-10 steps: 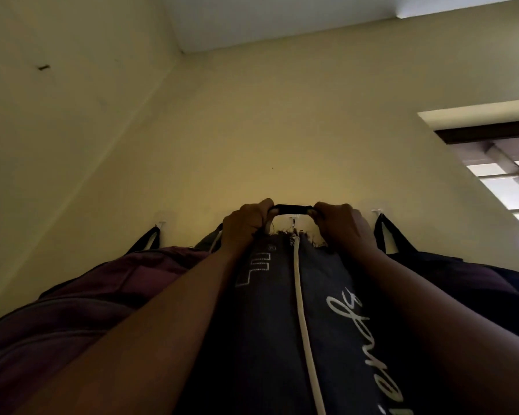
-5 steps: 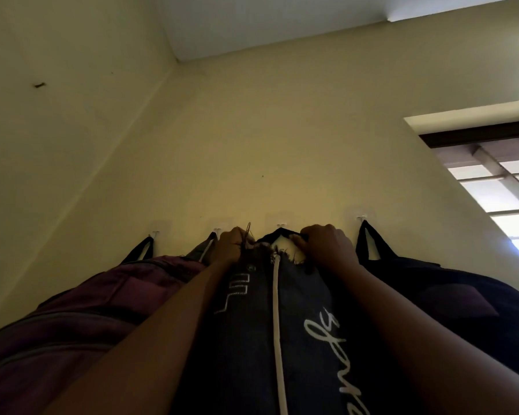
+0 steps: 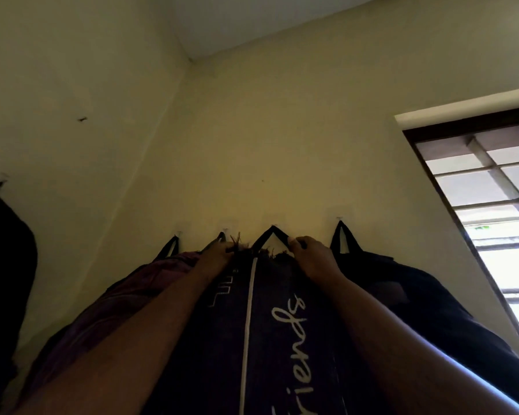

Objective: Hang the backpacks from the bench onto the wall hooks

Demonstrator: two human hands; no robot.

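Observation:
A dark navy backpack (image 3: 270,339) with a white stripe and white lettering hangs in front of me. Its black top loop (image 3: 271,233) is pulled into a peak over a small wall hook (image 3: 274,226). My right hand (image 3: 312,259) pinches the loop's right side. My left hand (image 3: 219,256) grips the frayed top edge of the bag at the left. A maroon backpack (image 3: 126,295) hangs from a hook to the left. To the right, a black backpack (image 3: 417,295) hangs by its loop (image 3: 340,238).
A row of small clear hooks (image 3: 179,233) runs along the cream wall. Another dark bag (image 3: 3,250) hangs on the side wall at far left. A barred window (image 3: 492,205) is at the right. The ceiling corner is above.
The navy bag's loop went from stretched flat between both hands to hooked and peaked on the wall hook. Both hands dropped lower along the bag's top.

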